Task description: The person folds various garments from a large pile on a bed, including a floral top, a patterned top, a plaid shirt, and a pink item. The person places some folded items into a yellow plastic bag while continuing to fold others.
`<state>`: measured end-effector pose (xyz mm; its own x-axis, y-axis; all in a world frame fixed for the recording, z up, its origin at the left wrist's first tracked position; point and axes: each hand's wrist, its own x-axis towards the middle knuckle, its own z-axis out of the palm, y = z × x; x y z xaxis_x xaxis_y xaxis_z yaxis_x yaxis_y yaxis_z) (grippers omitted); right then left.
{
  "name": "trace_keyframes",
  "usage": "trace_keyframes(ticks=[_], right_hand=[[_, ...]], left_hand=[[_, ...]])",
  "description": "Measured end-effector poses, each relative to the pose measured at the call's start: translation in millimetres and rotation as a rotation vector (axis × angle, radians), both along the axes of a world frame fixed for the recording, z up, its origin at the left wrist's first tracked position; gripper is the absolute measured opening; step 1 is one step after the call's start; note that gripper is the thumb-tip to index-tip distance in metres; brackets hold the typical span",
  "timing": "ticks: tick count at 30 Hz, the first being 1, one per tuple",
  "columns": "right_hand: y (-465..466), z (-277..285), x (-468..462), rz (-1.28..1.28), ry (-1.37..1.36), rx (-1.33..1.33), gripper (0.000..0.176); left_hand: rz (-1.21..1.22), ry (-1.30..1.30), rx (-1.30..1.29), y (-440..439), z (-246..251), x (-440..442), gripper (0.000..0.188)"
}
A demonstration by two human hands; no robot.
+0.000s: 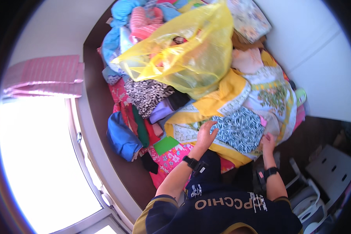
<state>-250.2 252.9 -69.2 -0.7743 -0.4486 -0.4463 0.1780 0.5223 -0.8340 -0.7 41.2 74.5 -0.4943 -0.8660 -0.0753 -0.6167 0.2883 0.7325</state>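
Observation:
A piece of patterned cloth (238, 128), with dark and pale blue swirls, lies spread before me on a yellow-bordered floral cloth (276, 96). My left hand (207, 135) rests at its left edge, fingers apart and slightly curled. At its lower right edge, my right hand (268, 142) has its fingers bent close to the cloth and a greyish piece (270, 122); whether they pinch it is hard to tell. A small pink patch (263, 121) shows at the right side of the swirled cloth. Beyond both hands lies a large yellow translucent plastic bag (193, 55) with items inside.
Heaped fabrics surround the bag, among them a black-and-white patterned cloth (147, 95) and a blue cloth (123, 137). A bright window (41, 146) with a pink striped curtain (49, 76) is at left. A grey and white chair-like frame (313, 193) stands lower right, near a white wall (324, 73).

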Motion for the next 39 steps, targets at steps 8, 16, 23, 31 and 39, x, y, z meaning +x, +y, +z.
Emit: trace_keyframes(ticks=[8, 16, 23, 31, 39], right_hand=[[-229.9, 290.2, 12.4, 0.595, 0.191, -0.612, 0.021], [-501.2, 318.4, 80.1, 1.422, 0.616, 0.191, 0.022], [-577.8, 274.8, 49.3, 1.052, 0.801, -0.268, 0.048], [-581.3, 290.9, 45.4, 1.063, 0.746, -0.112, 0.045], [-588.6, 220.0, 83.4, 1.128, 1.349, 0.175, 0.052]], left_hand=[[0.077, 0.112, -0.871, -151.3, 203.1, -0.2, 0.039], [-0.301, -0.697, -0.379, -280.8, 142.0, 6.5, 0.036], [-0.197, -0.603, -0.702, -305.1, 87.0, 17.5, 0.055], [-0.159, -0.592, -0.454, -321.4, 73.6, 13.8, 0.051], [-0.414, -0.647, -0.077, -346.5, 46.1, 9.0, 0.043]])
